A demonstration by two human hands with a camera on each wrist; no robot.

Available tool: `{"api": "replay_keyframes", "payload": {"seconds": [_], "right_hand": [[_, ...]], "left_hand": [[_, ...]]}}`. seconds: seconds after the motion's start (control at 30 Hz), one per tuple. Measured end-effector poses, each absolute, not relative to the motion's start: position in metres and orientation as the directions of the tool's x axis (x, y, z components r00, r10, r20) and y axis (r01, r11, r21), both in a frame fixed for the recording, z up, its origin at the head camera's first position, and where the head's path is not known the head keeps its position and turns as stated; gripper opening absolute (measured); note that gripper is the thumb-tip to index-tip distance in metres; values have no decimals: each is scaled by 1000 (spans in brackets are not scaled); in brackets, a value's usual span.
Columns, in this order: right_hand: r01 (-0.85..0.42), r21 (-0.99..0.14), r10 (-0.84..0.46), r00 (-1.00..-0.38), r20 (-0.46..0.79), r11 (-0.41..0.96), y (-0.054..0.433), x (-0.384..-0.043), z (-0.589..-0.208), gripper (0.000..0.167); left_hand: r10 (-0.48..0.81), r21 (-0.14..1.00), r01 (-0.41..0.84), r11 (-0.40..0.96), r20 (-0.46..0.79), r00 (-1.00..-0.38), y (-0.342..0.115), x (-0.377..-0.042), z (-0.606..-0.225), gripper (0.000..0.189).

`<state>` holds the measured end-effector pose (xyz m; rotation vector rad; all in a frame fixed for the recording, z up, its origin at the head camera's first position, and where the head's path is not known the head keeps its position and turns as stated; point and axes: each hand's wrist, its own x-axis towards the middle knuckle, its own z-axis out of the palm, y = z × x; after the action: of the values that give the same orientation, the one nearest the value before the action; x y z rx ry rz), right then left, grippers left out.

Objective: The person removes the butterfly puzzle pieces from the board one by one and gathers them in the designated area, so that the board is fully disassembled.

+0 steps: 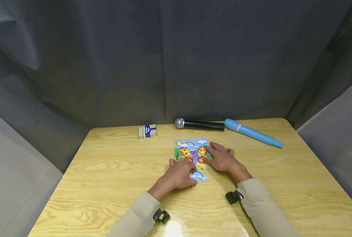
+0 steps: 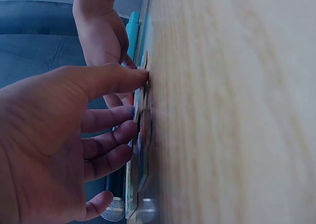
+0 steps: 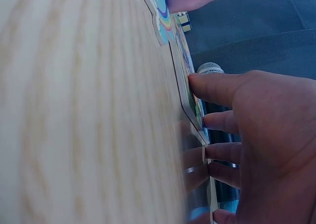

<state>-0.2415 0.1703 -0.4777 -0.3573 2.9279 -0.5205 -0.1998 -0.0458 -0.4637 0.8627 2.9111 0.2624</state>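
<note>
A butterfly jigsaw puzzle (image 1: 201, 142) lies flat on the table, showing a sun, a rainbow and clouds. Just in front of its near edge is a loose puzzle piece (image 1: 202, 176) with a rainbow on light blue. My left hand (image 1: 179, 173) pinches this piece at its left side between thumb and index finger, its other fingers over the puzzle's lower left. The right hand (image 1: 222, 158) rests on the puzzle's right edge with fairly straight fingers. In the right wrist view, its thumb (image 3: 212, 87) touches the puzzle's top.
Behind the puzzle lies a black microphone (image 1: 204, 125) with a silver head. To its right is a light blue pen-shaped object (image 1: 253, 133). A banded pack of thin sticks (image 1: 147, 131) sits at the back left. A dark curtain (image 1: 128, 65) hangs behind the wooden table (image 1: 105, 184).
</note>
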Motion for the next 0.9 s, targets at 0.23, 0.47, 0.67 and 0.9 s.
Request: {"api": "replay_keyframes", "payload": {"seconds": [0.23, 0.47, 0.67, 0.9], "right_hand": [[-203, -356, -253, -963, -98, 912, 173, -244, -478, 61], [-217, -365, -262, -962, -77, 905, 174, -244, -476, 61], [-211, -370, -256, -964, -77, 905, 175, -240, -475, 65], [-207, -360, -250, -965, -77, 910, 176, -238, -479, 69]], "left_hand": [[543, 201, 524, 828, -55, -838, -45, -200, -461, 40], [511, 282, 486, 827, -21, -859, -46, -206, -460, 42], [468, 319, 452, 833, 32, -883, -44, -220, -461, 38], [444, 386, 423, 820, 37, -895, -42, -244, -464, 44]]}}
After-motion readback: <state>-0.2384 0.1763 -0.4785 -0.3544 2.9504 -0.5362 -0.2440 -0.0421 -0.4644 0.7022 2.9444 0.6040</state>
